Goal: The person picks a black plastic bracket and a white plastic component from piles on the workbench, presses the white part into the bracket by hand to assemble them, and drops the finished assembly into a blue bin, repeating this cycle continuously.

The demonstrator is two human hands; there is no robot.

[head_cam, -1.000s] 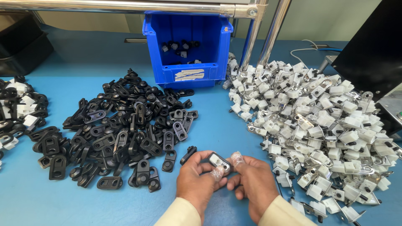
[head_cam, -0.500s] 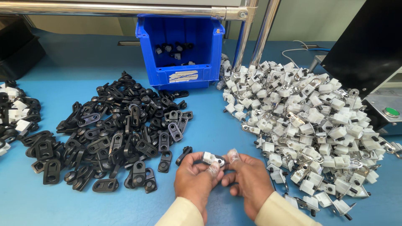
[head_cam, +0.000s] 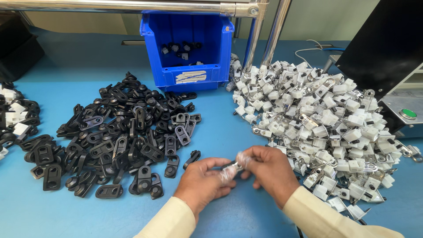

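My left hand [head_cam: 200, 183] and my right hand [head_cam: 269, 169] meet low in the middle of the head view, over the blue table [head_cam: 229, 136]. Both pinch one small white and metal clip part [head_cam: 233, 167] between their fingertips, which wear clear finger covers. A heap of black plastic tabs [head_cam: 119, 132] lies just left of my left hand. A bigger heap of white and metal clip parts [head_cam: 321, 119] spreads out right of my right hand. One loose black tab [head_cam: 192, 158] sits by my left thumb.
A blue bin [head_cam: 187, 48] holding a few parts stands at the back centre, beside two shiny metal posts [head_cam: 264, 35]. A black machine with a green button [head_cam: 408, 113] fills the right edge. Mixed black and white parts [head_cam: 13, 119] lie far left.
The view has drifted slightly, so the heaps sit differently in frame. My hands have stayed together on the small part, turning it between the fingertips.
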